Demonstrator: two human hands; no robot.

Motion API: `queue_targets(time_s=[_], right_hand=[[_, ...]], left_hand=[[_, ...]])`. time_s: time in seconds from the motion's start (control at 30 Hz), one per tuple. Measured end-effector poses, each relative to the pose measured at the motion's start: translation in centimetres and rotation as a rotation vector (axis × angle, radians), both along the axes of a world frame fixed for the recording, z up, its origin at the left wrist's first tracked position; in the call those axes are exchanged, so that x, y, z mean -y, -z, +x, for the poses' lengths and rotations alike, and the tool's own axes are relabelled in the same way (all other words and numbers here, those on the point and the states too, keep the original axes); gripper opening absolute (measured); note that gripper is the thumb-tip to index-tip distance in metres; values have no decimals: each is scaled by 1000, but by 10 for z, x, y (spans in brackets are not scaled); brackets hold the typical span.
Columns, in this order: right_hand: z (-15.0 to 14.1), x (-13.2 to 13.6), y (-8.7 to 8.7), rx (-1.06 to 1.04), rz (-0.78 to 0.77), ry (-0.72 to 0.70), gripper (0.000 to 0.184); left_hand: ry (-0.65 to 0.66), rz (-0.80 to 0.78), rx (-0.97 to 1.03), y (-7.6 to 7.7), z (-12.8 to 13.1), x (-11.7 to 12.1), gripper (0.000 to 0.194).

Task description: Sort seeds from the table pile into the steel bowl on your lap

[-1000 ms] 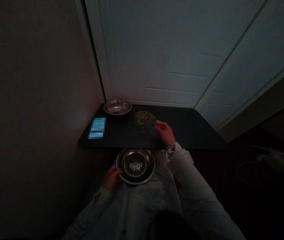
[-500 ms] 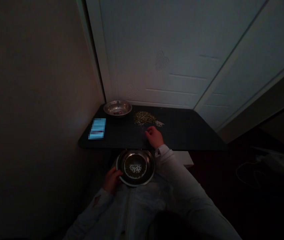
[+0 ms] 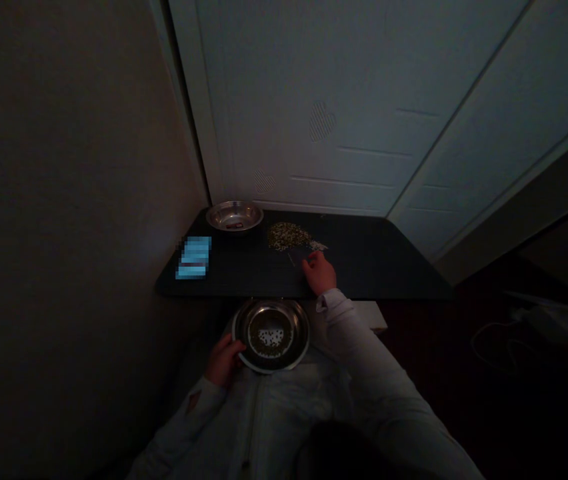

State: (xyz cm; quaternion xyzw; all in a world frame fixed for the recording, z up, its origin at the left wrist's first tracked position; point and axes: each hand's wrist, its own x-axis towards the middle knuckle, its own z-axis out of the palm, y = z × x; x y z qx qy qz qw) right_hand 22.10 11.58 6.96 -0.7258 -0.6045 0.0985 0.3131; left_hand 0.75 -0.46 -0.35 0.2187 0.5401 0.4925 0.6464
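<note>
My left hand (image 3: pixel 224 360) grips the left rim of a steel bowl (image 3: pixel 301 347) resting on my lap, just below the table's front edge; small greenish beans lie in its bottom. On the black table (image 3: pixel 374 267), my right hand (image 3: pixel 319 272) rests with curled fingers just in front of a pile of mixed beans (image 3: pixel 288 236). The room is dim, and I cannot make out what, if anything, the fingers hold. A few pale grains (image 3: pixel 318 246) lie at the pile's right edge.
A second steel bowl (image 3: pixel 235 215) stands at the table's back left corner, by the white door (image 3: pixel 344 107). A lit blue phone screen (image 3: pixel 193 257) lies near the left edge. A wall closes the left side. Dark floor with a cable is at right.
My right hand drew from the pile's right side toward the table's front, then shifted slightly right again. The left hand and lap bowl stayed put.
</note>
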Motion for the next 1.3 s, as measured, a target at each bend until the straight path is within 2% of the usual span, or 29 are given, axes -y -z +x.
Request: queue_targets(time_s=[0.27,0.4,0.57,0.73,0.83,0.97,1.13,1.3], right_hand=[[17,-1,1,-4,2,35,23],[30,-6,3,-13,11,58,23],[53,-17,0,-213,39,-23,23],[69,-22,-12,-324,152,-70,26],[64,-20,-11,-295,116,-132,26],[52,-15,-1,-245,56,-158,22],[47,-16,7,-169,42,-132,19],[59,-22,11,-100,49,-30,19]], left_hand=[[-9,-14,27,0,0,0,26],[-13,-34,29,-2,1,1,22],[-19,-36,23,-1,0,1,19],[7,-27,31,4,-2,0,19],[11,-26,38,4,-3,-1,21],[4,-13,28,2,-2,0,19],[13,-2,21,3,-3,0,18],[2,-8,20,2,-3,0,20]])
